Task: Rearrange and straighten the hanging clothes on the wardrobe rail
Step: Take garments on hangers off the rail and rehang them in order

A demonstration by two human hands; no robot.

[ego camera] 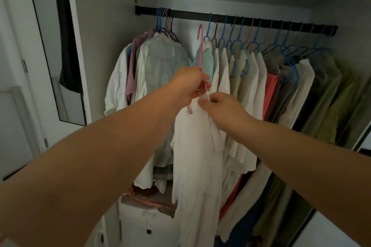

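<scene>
Below the black wardrobe rail (241, 19), my left hand (187, 84) grips the pink plastic hanger (200, 50) off the bar — my right hand (222, 106) pinches the white cotton shirt (192, 156) to square its shoulder.

A rail (200, 15) runs across the top of the wardrobe. A bunch of clothes (158, 62) hangs at its left end, a longer row of clothes (281, 78) along its right part. Before the gap between them, off the rail, a shirt (194, 156) hangs on a hanger (199, 46) (its hook below the rail). The left hand (188, 84) holds the hanger; the right hand (222, 106), just right, pinches the shirt's collar. Drawers (144, 224) stand below.
</scene>
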